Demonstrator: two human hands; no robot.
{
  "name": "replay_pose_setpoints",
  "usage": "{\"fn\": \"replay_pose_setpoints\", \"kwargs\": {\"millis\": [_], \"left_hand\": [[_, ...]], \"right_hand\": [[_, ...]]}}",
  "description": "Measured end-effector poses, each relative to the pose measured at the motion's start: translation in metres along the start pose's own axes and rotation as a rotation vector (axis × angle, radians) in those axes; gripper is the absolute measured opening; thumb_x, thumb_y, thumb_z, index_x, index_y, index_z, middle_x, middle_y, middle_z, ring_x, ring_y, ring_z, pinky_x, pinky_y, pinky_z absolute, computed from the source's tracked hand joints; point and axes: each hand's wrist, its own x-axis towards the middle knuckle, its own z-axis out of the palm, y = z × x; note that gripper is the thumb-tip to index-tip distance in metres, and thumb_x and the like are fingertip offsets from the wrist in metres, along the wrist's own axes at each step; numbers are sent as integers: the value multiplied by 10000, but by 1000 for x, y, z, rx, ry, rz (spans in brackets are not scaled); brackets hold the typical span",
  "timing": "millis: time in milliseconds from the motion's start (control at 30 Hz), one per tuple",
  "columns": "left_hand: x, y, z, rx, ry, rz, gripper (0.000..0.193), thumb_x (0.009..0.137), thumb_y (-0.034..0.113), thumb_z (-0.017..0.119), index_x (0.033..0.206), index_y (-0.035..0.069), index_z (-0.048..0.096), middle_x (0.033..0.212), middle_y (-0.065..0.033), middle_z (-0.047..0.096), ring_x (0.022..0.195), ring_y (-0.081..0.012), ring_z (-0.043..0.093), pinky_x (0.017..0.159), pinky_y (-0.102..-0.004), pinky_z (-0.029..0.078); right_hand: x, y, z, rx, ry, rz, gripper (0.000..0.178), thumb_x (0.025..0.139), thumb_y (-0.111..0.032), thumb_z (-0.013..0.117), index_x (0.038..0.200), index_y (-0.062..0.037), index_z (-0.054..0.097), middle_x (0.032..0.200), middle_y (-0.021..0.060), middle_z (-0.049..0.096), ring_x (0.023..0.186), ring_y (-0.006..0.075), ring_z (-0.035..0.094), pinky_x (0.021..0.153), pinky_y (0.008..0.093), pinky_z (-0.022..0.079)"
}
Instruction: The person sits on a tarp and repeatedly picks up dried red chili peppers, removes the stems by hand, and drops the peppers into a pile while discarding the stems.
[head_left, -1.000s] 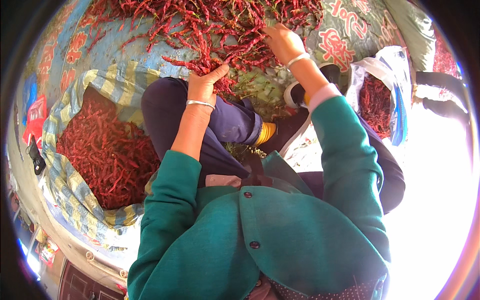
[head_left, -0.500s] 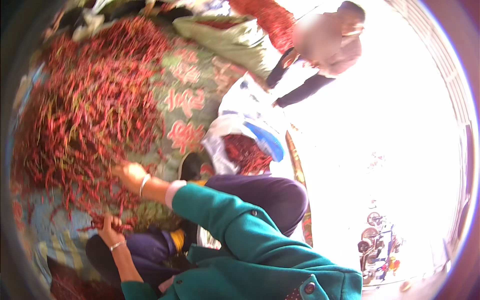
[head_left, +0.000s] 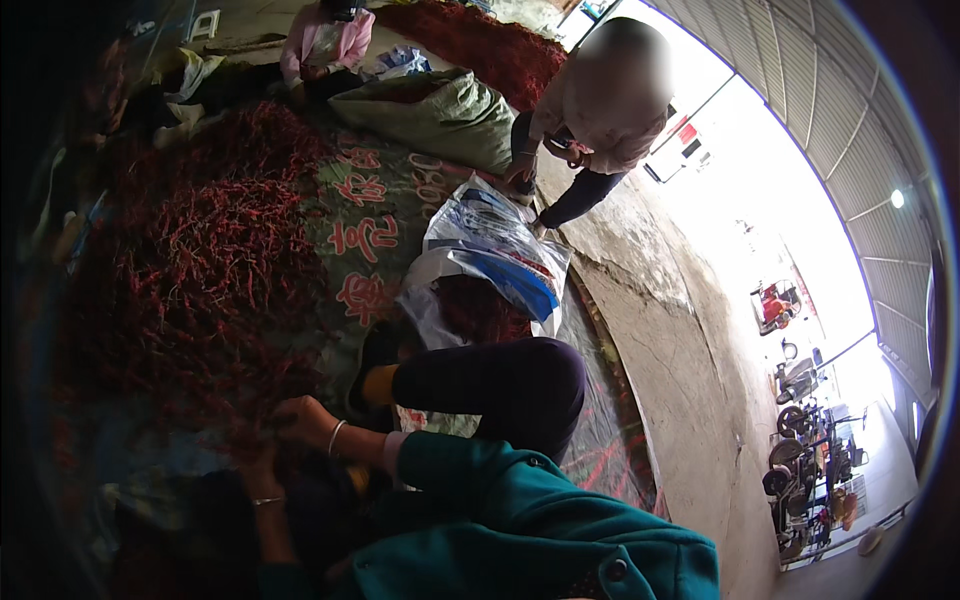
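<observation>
A wide heap of red chilies with thin stems (head_left: 215,240) spreads over the ground sheet on the left. At the heap's near edge my two hands are close together in deep shade. My left hand (head_left: 257,462), bangle at the wrist, is closed on a small bunch of red chilies (head_left: 243,432). Beside it, my right hand (head_left: 308,420) curls its fingers in toward that bunch; what lies within them is hidden. Beyond my raised knee stands an open white-and-blue sack (head_left: 415,290) with red chilies (head_left: 480,310) inside.
A person in a pale top (head_left: 605,130) bends over the white sack, one hand at its far side. Another person in pink (head_left: 325,50) sits behind a full pale green sack (head_left: 430,125). More red chilies (head_left: 470,45) lie farther back. Parked vehicles (head_left: 810,460) stand at right.
My right hand has drawn back from the heap toward my left hand. My left hand has shifted slightly right. The bending person has moved left, and the picture has darkened.
</observation>
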Motion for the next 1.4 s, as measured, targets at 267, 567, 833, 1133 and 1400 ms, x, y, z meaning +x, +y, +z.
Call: {"fn": "replay_pose_setpoints", "kwargs": {"millis": [267,567,833,1133,1400], "left_hand": [[-6,-4,2,260,-110,156,542,685,6,691,1185,23,481,1088,-61,559,942,-175,555,825,-301,458],[7,-19,-16,786,-83,-12,459,717,63,660,1157,41,531,759,-48,605,661,-163,570,579,-309,469],[35,23,0,-453,61,-34,121,817,83,596,901,-4,592,855,-98,621,760,-217,609,649,-364,509],[70,-21,-9,-557,-15,-107,85,827,131,627,885,85,586,794,-33,562,739,-171,537,722,-370,460],[85,-23,-18,-450,179,-122,162,806,175,662,738,136,520,626,36,427,575,-103,412,592,-313,390]], "right_hand": [[-9,9,-4,-42,-25,-205,160,718,-131,657,839,-27,646,786,108,633,772,214,615,690,299,484],[27,88,-67,-750,82,-466,103,740,-173,569,811,-132,631,808,70,606,723,220,606,594,356,499],[18,69,-99,-866,-220,-6,219,729,-122,566,930,-104,649,899,133,622,807,318,602,727,390,488],[74,86,-66,-734,-100,-210,199,750,-120,555,936,-135,622,937,126,590,835,319,590,710,411,486],[135,115,2,-1302,-243,-206,263,779,-131,560,1016,-211,641,1072,67,553,1032,248,523,873,423,405]]}}
